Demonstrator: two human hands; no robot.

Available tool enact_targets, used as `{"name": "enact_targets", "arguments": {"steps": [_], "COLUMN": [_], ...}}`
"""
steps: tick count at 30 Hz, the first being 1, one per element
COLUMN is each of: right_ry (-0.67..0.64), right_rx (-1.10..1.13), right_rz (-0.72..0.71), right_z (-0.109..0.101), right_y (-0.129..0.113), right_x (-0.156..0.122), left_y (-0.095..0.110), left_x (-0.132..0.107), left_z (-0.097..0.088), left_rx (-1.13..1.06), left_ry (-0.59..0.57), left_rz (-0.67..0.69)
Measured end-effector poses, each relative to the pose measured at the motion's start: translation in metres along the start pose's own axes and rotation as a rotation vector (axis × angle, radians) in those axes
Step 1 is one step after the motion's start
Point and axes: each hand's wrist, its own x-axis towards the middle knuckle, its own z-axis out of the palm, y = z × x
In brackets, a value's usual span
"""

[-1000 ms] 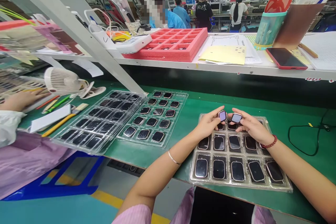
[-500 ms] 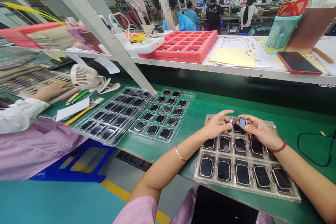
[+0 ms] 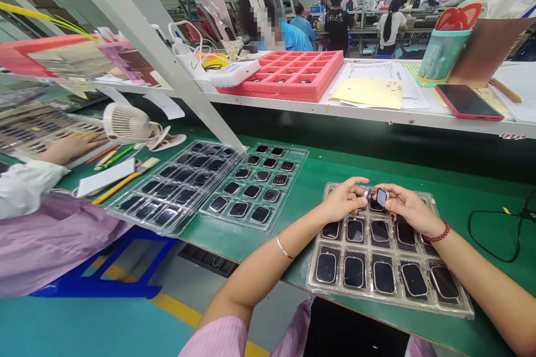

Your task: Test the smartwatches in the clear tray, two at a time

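Above the far rows of a clear plastic tray (image 3: 371, 294), both of my hands work close together. Between the fingertips of my right hand (image 3: 404, 204) is a small watch case (image 3: 381, 197), held tilted with its flat greyish face towards me. My left hand (image 3: 345, 199) pinches a small purple-and-white piece (image 3: 368, 194) just left of the case; its kind is too small to make out. Dark-faced watch cases (image 3: 384, 278) fill the visible pockets of the tray, and my hands hide part of its far rows.
To the left lie a second tray (image 3: 268, 223) of watch cases and stacked clear trays (image 3: 167, 228). A shelf (image 3: 310, 114) runs above, with a red foam tray (image 3: 320, 86) and a phone (image 3: 469, 101). A cable (image 3: 494, 256) lies right. A co-worker's hand (image 3: 69, 148) is far left.
The whole view has shifted slightly, so most things sit a little further left. Both hands keep nearly the same pose over the tray, with the watch case still in my right fingers.
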Motion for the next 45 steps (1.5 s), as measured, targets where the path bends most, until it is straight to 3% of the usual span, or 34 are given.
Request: {"name": "enact_targets", "arguments": {"steps": [18, 24, 36, 39, 45], "right_ry": [0.013, 0.071, -0.001, 0.026, 0.024], "right_rx": [-0.115, 0.058, 0.038, 0.047, 0.039], "right_rz": [-0.068, 0.011, -0.018, 0.015, 0.021], "right_z": [0.008, 0.005, 0.005, 0.004, 0.004], "right_y": [0.0, 0.002, -0.001, 0.0, 0.008], "right_x": [-0.002, 0.001, -0.003, -0.003, -0.002], "left_y": [-0.001, 0.005, 0.005, 0.01, 0.047], "left_x": [0.0, -0.001, 0.002, 0.017, 0.03], "left_z": [-0.001, 0.002, 0.004, -0.025, -0.147], "left_rx": [0.057, 0.053, 0.108, 0.344, 0.64], "left_ry": [-0.021, 0.045, 0.13, 0.334, 0.782], "left_rz": [-0.022, 0.016, -0.04, -0.096, -0.204]}}
